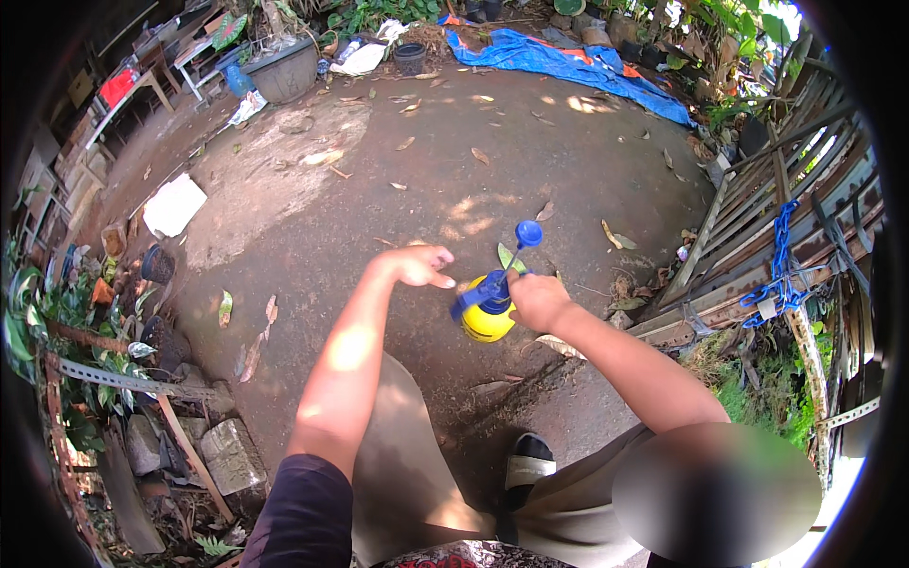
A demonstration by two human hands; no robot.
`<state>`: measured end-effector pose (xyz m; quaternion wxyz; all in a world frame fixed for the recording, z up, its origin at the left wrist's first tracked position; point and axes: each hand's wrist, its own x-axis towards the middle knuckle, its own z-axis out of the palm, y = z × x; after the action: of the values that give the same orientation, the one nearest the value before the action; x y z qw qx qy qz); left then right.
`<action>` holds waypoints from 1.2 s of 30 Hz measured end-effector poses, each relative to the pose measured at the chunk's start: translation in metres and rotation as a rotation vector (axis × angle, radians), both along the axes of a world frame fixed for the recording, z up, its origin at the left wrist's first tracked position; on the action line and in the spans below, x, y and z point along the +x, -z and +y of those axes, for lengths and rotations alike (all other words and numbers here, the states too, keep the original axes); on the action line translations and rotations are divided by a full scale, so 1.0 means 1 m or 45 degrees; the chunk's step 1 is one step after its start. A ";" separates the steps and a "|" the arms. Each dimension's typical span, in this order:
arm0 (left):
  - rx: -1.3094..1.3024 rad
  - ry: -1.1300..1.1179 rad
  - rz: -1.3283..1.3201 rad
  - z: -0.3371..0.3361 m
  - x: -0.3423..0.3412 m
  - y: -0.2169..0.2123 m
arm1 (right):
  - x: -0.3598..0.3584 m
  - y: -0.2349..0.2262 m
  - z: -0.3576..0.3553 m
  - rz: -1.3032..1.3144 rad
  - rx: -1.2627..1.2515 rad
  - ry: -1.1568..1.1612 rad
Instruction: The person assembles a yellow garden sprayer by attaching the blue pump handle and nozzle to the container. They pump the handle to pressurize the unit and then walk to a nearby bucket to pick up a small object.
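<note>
— What has the person got hold of out here?

— A yellow spray bottle (489, 322) with a blue pump top. The right hand (538, 301) is wrapped round its neck and handle, grip clamped on the bottle, holding it out in front at about waist height over the bare dirt ground (379, 180).

— And that blue knob sticking up?

— That is the pump plunger (527, 233). It stands pulled out, just above and beyond the grip, tilted a little away from the person.

— What about the other hand?

— The left hand (421, 265) hangs just beside the bottle, to the left of the grip. Its fingers are loosely spread, one pointing toward the blue top. That grip is apart, holding nothing. I cannot tell whether the fingertip quite touches the bottle.

— Anything close by?

— Below the grip, a dark shoe (526, 466) rests on the ground. To the right of the grip lies a stack of rusty metal grating (757, 227) with a blue chain (780, 256) looped over it. Far beyond the grip, a blue tarp (568, 59) is spread along the edge of the yard. Well off to the left of the grip, a white flat slab (173, 204) lies on the dirt, and dry leaves are scattered all around.
</note>
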<state>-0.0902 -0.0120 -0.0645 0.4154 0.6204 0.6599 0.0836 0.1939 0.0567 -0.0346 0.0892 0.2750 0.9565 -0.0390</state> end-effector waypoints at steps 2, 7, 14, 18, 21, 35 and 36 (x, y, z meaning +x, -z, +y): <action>-0.042 -0.184 -0.025 -0.014 -0.023 -0.004 | -0.010 -0.024 -0.008 -0.226 -0.408 -0.049; -0.004 -0.371 -0.141 -0.016 -0.033 -0.007 | -0.008 -0.077 0.004 -0.311 -0.596 0.137; 0.002 -0.133 -0.124 0.002 -0.029 0.028 | -0.007 -0.012 0.002 -0.411 -0.724 0.217; -0.002 -0.151 -0.110 -0.012 -0.055 0.040 | -0.021 -0.058 -0.034 -0.752 -2.106 0.039; 0.036 -0.097 -0.060 -0.007 -0.054 0.041 | -0.019 -0.029 0.011 -0.772 -1.013 0.304; -0.086 -0.044 0.090 -0.025 -0.023 -0.004 | -0.016 -0.045 0.014 -0.762 -1.053 0.254; -0.087 -0.040 0.088 -0.024 -0.017 -0.007 | -0.017 -0.036 0.027 -0.907 -0.670 0.179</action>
<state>-0.1072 -0.0360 -0.0572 0.4120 0.5978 0.6862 0.0458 0.1771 0.0835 0.0010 0.4770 0.3036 0.8026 -0.1899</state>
